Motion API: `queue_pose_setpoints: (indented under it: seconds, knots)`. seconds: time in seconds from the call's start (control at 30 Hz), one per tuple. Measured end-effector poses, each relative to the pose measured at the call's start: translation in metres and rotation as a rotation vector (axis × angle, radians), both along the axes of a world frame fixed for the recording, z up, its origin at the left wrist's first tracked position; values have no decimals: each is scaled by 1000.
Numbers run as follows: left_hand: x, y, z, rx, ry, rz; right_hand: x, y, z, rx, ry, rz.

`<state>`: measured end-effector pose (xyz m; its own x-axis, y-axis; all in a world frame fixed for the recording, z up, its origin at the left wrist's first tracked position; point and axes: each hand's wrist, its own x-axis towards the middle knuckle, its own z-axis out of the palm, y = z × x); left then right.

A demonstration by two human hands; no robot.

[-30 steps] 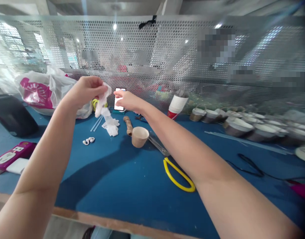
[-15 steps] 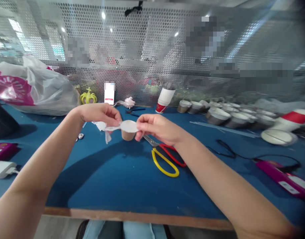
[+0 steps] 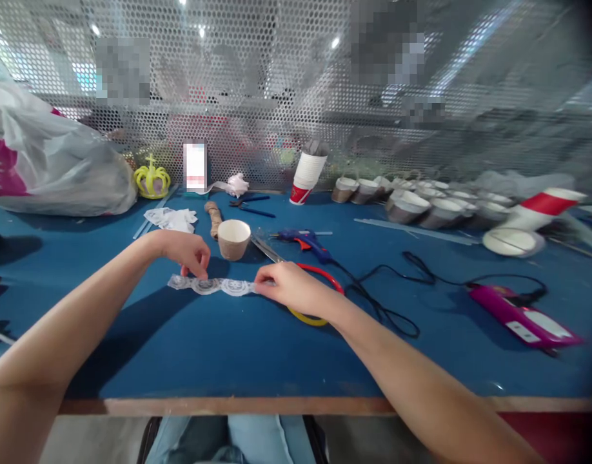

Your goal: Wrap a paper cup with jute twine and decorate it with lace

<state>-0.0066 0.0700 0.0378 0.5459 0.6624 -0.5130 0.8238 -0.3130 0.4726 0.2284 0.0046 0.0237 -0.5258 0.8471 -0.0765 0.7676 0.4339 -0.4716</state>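
Note:
A short strip of white lace trim [image 3: 234, 288] with scalloped patterns stretches between my hands just in front of a cup. My right hand [image 3: 296, 287] pinches its right end between thumb and fingers. Near the strip's left part, my left hand [image 3: 187, 253] has its fingertips closed on the upper edge, and the left end extends past them. Behind the lace stands a small twine-wrapped paper cup [image 3: 234, 241], upright and touched by neither hand. Scissors with red and yellow handles [image 3: 320, 277] lie partly hidden under my right hand.
Beyond the cup lie a twine bundle [image 3: 213, 219], white lace [image 3: 173, 219], pliers [image 3: 252, 205] and a blue glue gun [image 3: 303, 241] with a black cord. Wrapped cups [image 3: 407, 206] line the back right. A purple power strip [image 3: 523, 316] lies right; a plastic bag [image 3: 68, 161] sits left.
Both hands have come down and nearer with the lace, now drawn out straight between them. The cup, glue gun and twine bundle behind are now uncovered. The view has tilted down slightly.

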Motion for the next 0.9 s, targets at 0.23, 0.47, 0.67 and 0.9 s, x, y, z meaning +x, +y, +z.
queue_pose_setpoints:
  seconds: [0.23,0.47,0.67,0.9]
  knots:
    - [20,11,-45,484,-486,335,24,29,10,233,-229,-357]
    - [39,9,-70,371,-750,442,62,79,-9,155,-366,-645]
    - [27,-6,-37,-79,-732,292,72,92,-18,66,-223,-683]
    - [23,-7,-35,20,-588,248,73,67,4,33,236,-626]
